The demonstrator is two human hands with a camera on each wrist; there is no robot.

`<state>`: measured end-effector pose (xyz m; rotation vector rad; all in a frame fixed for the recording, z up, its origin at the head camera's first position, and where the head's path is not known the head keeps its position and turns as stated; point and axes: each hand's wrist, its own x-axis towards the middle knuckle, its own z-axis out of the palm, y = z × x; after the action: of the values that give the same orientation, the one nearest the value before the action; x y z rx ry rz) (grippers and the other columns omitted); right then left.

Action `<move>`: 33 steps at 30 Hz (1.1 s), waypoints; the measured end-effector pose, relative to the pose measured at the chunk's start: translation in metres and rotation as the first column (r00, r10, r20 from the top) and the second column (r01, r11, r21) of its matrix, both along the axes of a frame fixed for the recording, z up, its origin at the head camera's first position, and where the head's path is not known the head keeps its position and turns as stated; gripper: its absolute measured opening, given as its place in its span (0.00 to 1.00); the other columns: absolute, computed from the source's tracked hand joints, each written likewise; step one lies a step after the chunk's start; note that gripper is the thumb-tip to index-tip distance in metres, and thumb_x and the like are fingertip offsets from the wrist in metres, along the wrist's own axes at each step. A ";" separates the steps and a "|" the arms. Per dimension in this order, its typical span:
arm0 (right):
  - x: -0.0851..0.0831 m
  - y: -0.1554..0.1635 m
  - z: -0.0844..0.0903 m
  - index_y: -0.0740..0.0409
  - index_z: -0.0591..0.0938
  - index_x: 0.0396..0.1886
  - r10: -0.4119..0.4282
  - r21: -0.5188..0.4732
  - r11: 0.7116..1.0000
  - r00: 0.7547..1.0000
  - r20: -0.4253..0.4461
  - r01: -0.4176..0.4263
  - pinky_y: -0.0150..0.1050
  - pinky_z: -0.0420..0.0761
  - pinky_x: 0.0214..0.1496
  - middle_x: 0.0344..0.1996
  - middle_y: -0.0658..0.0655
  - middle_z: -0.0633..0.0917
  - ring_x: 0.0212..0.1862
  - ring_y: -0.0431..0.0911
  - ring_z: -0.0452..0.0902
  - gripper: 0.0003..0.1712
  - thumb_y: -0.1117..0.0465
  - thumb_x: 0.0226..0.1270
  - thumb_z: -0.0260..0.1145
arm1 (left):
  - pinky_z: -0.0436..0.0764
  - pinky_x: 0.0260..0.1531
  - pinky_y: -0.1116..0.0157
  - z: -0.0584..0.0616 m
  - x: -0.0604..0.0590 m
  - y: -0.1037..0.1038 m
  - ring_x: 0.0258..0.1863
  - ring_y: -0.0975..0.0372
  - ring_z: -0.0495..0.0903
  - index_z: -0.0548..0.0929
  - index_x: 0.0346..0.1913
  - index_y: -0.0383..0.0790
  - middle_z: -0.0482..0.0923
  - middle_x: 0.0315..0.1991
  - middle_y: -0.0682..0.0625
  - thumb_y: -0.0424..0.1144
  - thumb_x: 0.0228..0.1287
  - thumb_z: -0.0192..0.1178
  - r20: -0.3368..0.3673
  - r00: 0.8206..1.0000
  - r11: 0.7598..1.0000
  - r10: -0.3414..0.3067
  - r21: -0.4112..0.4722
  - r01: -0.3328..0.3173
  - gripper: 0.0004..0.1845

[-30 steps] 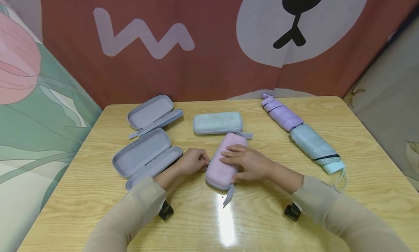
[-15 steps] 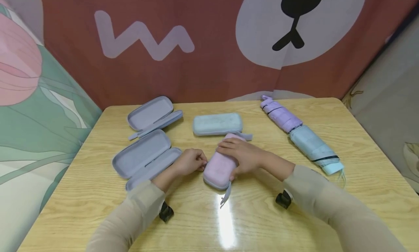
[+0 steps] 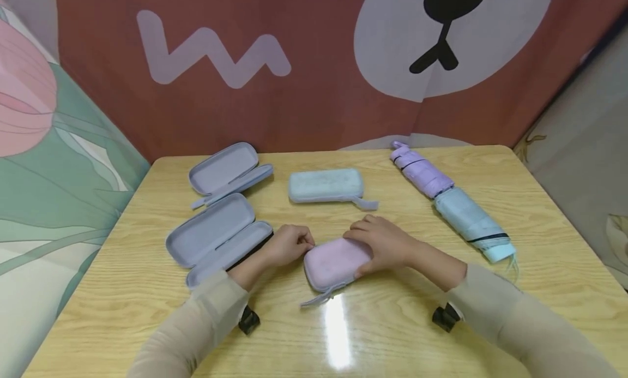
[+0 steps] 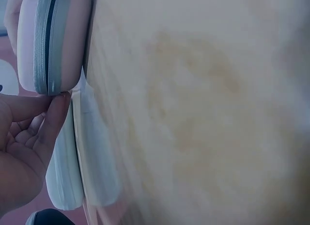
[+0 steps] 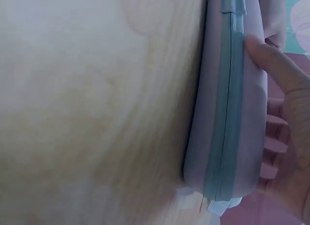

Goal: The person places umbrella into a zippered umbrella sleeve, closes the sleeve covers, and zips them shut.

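Observation:
A closed pink zip case (image 3: 333,264) lies crosswise on the wooden table (image 3: 392,334) in front of me, its grey strap trailing toward the near edge. My left hand (image 3: 306,243) pinches the case's left end at the zipper. In the left wrist view, the left hand's fingertips (image 4: 57,101) meet at the zipper of the pink case (image 4: 53,40). My right hand (image 3: 362,250) grips the case's right part, fingers over the top and thumb on the near side. The right wrist view shows the thumb (image 5: 271,65) pressed on the pink case (image 5: 227,113) beside its grey zipper band.
Two open grey-lilac cases (image 3: 216,233) (image 3: 225,173) lie at the left. A closed light blue case (image 3: 325,185) sits behind my hands. A folded purple umbrella (image 3: 422,171) and a light blue umbrella (image 3: 471,220) lie at the right. Fabric backdrops surround the table.
The pink case has turned from pointing away from me to lying crosswise, and has come nearer to me. My right hand moved with it; my left hand stayed at its left end.

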<state>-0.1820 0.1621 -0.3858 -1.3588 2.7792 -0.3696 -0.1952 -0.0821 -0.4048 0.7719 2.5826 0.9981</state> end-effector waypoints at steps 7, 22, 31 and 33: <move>0.017 0.009 -0.001 0.56 0.76 0.48 -0.069 -0.005 0.998 0.997 -0.028 0.069 0.42 0.69 0.40 0.43 0.53 0.76 0.41 0.46 0.66 0.41 0.37 0.33 0.68 | 0.71 0.18 0.73 0.000 0.009 -0.004 0.18 0.68 0.72 0.78 0.24 0.39 0.75 0.17 0.54 0.29 0.55 0.56 0.052 0.999 0.999 -0.013 0.030 0.012 0.05; 0.050 0.016 -0.002 0.56 0.77 0.47 -0.133 -0.042 0.991 0.989 -0.065 0.130 0.40 0.70 0.34 0.41 0.55 0.77 0.37 0.45 0.66 0.41 0.37 0.31 0.69 | 0.71 0.17 0.73 -0.003 0.038 -0.006 0.17 0.71 0.69 0.78 0.22 0.37 0.73 0.16 0.55 0.27 0.53 0.56 0.006 0.999 0.998 -0.032 0.048 0.031 0.05; 0.060 0.017 -0.003 0.56 0.77 0.47 -0.194 -0.040 0.981 0.979 -0.059 0.192 0.38 0.69 0.32 0.42 0.54 0.77 0.36 0.43 0.65 0.41 0.37 0.32 0.68 | 0.72 0.17 0.73 0.001 0.060 -0.010 0.16 0.72 0.69 0.79 0.22 0.37 0.73 0.15 0.56 0.28 0.52 0.57 0.020 1.000 0.999 -0.021 0.042 0.020 0.06; 0.062 0.017 -0.003 0.56 0.77 0.48 -0.216 -0.033 0.976 0.975 -0.042 0.215 0.37 0.69 0.32 0.42 0.54 0.77 0.35 0.43 0.65 0.42 0.35 0.32 0.67 | 0.71 0.16 0.73 0.003 0.065 -0.010 0.15 0.72 0.68 0.78 0.21 0.37 0.72 0.15 0.56 0.27 0.52 0.57 0.038 0.999 0.999 -0.032 0.038 0.031 0.06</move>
<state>-0.1199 0.1787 -0.3888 -1.0848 2.9794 -0.3891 -0.1300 -0.0917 -0.4014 0.7924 2.5183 1.0438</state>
